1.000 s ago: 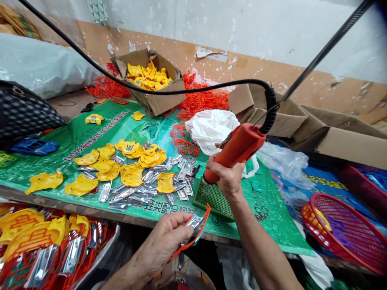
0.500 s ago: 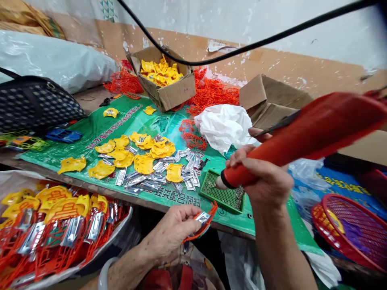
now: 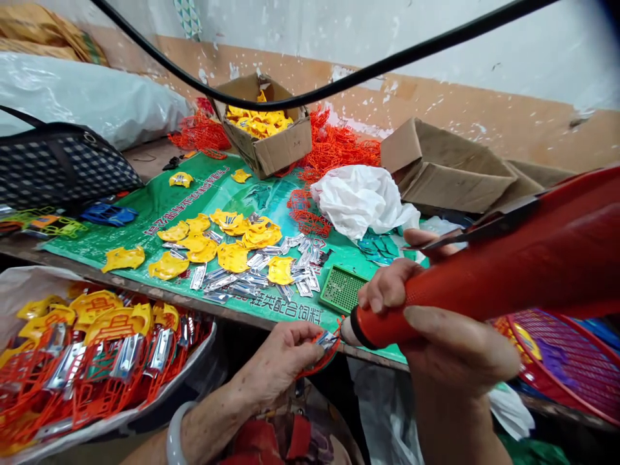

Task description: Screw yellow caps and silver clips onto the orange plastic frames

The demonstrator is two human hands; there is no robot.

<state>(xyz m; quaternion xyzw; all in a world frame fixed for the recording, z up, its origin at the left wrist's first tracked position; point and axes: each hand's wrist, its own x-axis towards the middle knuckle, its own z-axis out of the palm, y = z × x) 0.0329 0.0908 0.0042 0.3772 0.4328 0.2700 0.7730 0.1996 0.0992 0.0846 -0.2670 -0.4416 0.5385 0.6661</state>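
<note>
My left hand (image 3: 274,365) pinches a small part (image 3: 327,341) with a silver plate and an orange-red plastic frame, just in front of the table edge. In my right hand (image 3: 455,345) is a red electric screwdriver (image 3: 504,271), its fingers wrapped around the body near the nose. The pale tip of the tool meets the right end of the part; the contact point itself is too small to make out. Behind the tip lies a green perforated tray (image 3: 325,298), partly covered by my right hand. Silver plates (image 3: 245,287) and yellow plastic shells (image 3: 232,256) lie in a loose pile to the left.
A sack (image 3: 201,361) of orange frames and yellow shells stands at lower left. Cardboard boxes (image 3: 283,150), orange-red frames (image 3: 346,145) and a white plastic bag (image 3: 363,200) occupy the back. At right is a red basket (image 3: 588,361). A black cable (image 3: 339,87) hangs across the top.
My right hand has brought the screwdriver tip from the green tray down and toward me, onto the part. My left hand keeps its pinch, almost in place.
</note>
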